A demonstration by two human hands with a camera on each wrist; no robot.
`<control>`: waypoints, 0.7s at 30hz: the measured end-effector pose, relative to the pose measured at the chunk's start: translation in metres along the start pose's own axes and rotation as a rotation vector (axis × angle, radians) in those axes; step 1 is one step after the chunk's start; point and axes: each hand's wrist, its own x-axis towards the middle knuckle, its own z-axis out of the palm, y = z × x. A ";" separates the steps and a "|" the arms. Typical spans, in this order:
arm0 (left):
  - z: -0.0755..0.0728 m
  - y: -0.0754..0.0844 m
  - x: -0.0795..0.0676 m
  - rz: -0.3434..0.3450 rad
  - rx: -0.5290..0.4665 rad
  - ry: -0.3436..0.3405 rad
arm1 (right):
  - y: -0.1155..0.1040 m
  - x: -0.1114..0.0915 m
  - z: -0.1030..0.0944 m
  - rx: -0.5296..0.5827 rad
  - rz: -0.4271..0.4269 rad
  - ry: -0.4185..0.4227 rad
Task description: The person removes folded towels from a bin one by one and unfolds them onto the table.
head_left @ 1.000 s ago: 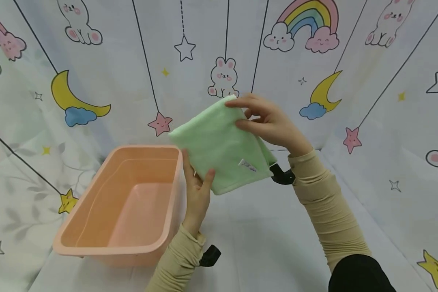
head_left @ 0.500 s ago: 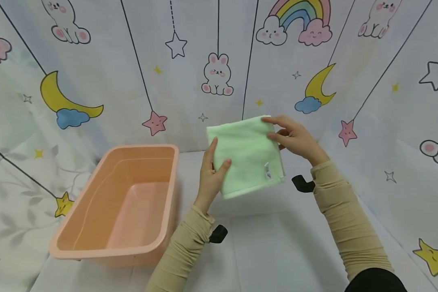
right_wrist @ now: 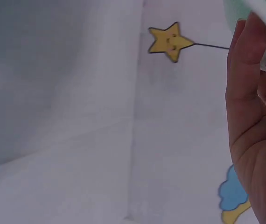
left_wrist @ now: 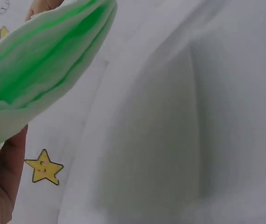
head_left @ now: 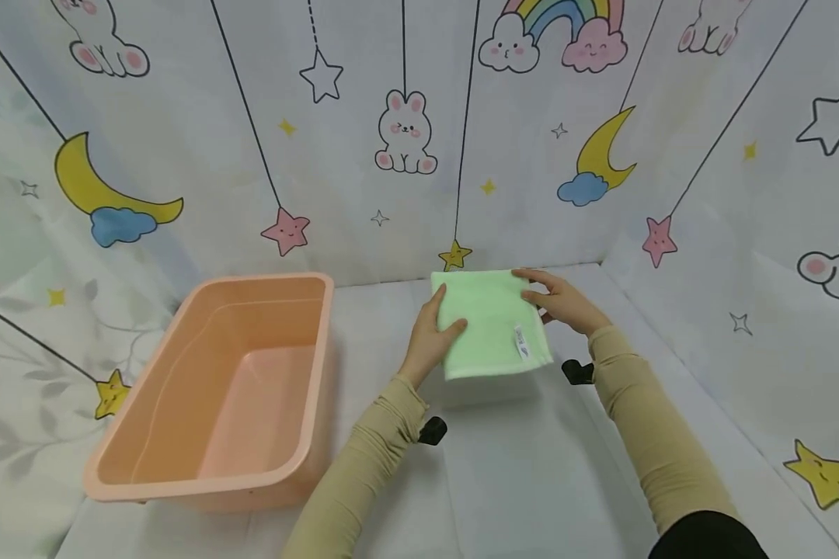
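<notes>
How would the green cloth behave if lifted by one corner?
The cloth would probably sag and fall open: its folded layers gape loosely in the left wrist view. Those layers look thin, so it is likely light. Its dull, slightly fuzzy edge suggests it won't slip easily.

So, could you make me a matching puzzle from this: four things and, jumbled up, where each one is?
Things
1. folded pale green cloth
2. rectangular peach plastic tub
3. small white tag with dark print
4. bare right hand

Places
A. at the cloth's far right corner, holding it
B. on the white covered table, left of the bare left hand
C. held between both hands
D. on the cloth's face, towards its near right corner

Pairs: 1-C, 2-B, 3-D, 4-A
</notes>
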 end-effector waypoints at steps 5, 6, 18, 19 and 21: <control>0.013 -0.013 0.014 -0.055 0.083 -0.077 | 0.034 0.013 -0.001 0.013 0.067 -0.040; 0.016 -0.017 0.017 -0.063 0.101 -0.092 | 0.039 0.016 -0.001 0.010 0.079 -0.047; 0.033 -0.048 0.025 -0.089 0.336 -0.197 | 0.079 0.032 0.018 -0.057 0.189 -0.060; 0.035 -0.050 0.025 -0.096 0.341 -0.200 | 0.082 0.032 0.019 -0.058 0.197 -0.056; 0.037 -0.053 0.023 -0.100 0.342 -0.200 | 0.087 0.032 0.021 -0.073 0.208 -0.047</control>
